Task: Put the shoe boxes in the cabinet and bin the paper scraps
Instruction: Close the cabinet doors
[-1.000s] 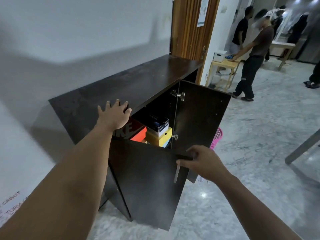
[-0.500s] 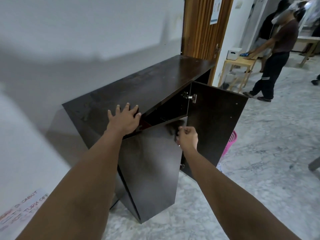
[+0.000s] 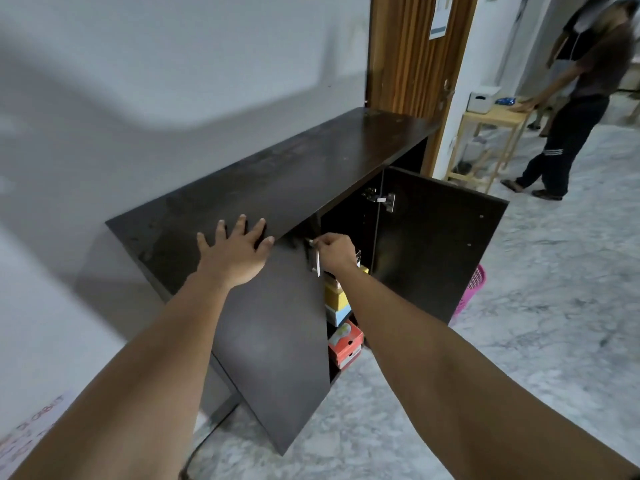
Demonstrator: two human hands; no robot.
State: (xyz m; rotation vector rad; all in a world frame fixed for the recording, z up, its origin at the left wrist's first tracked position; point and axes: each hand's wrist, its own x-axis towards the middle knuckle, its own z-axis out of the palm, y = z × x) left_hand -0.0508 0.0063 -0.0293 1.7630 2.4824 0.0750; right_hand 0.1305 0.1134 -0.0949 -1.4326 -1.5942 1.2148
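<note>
A dark brown cabinet (image 3: 294,174) stands against the white wall. My left hand (image 3: 235,252) rests flat on its top near the front edge, fingers spread. My right hand (image 3: 334,252) grips the metal handle (image 3: 317,263) of the left door (image 3: 277,341), which stands nearly shut. The right door (image 3: 440,247) hangs wide open. In the gap between the doors, stacked shoe boxes show: a yellow one (image 3: 335,296), a light blue one (image 3: 337,315) and an orange-red one (image 3: 346,342) on the bottom. No paper scraps are visible.
A pink plastic basket (image 3: 471,292) peeks out behind the open right door. A wooden door (image 3: 408,53) lies beyond the cabinet. Farther right, a person (image 3: 571,109) leans on a small light-wood table (image 3: 491,133). The floor is grey marble.
My right hand has swung the left door from wide open to nearly shut against the cabinet. My left hand has stayed flat on the cabinet top.
</note>
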